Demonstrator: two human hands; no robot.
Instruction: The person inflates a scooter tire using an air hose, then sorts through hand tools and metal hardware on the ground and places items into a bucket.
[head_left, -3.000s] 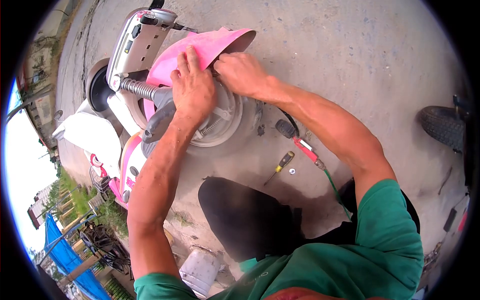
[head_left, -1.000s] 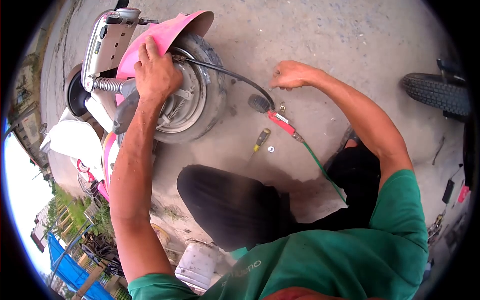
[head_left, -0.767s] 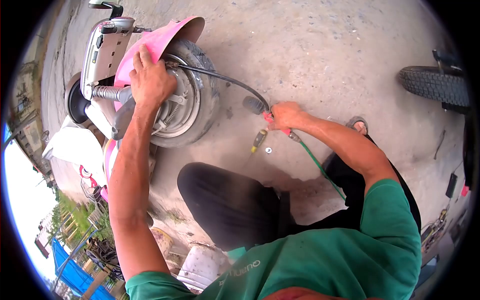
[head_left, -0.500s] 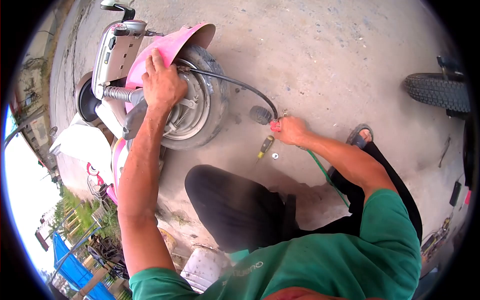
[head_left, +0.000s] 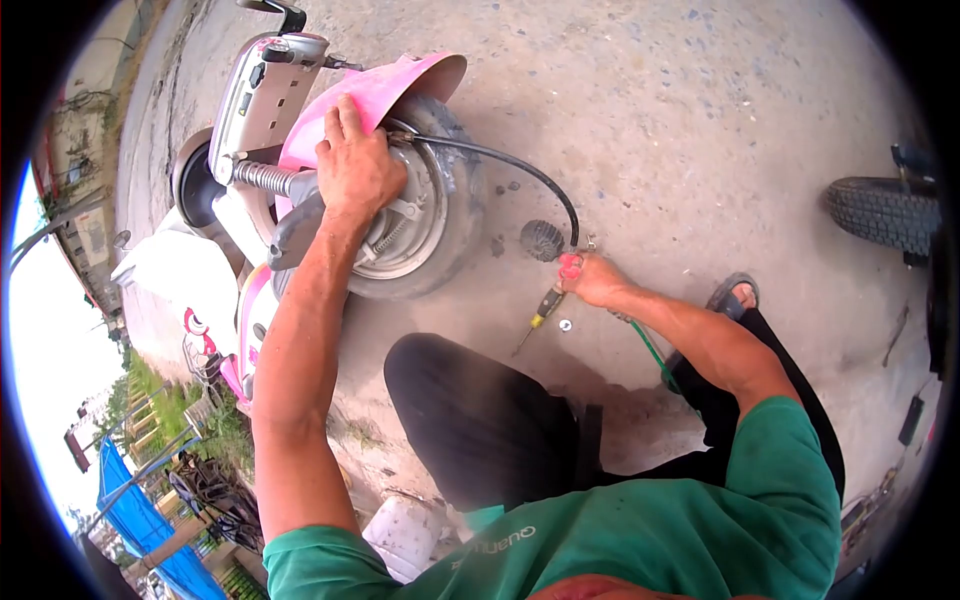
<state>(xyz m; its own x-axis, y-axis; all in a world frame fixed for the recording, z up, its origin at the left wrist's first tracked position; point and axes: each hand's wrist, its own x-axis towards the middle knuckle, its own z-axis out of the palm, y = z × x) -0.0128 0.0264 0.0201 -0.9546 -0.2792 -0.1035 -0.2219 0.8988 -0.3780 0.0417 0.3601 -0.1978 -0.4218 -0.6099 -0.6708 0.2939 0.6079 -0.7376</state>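
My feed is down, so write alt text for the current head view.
The right hand grips a red tool whose black hose reaches a grey scooter wheel; the left hand rests on the wheel's curved pink fender. A yellow-and-black screwdriver lies on the ground.

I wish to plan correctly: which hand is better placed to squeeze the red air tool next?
Probably the right hand, since it grips the red air tool. The black hose runs from there to the wheel, where the left hand has fingers on the pink fender.
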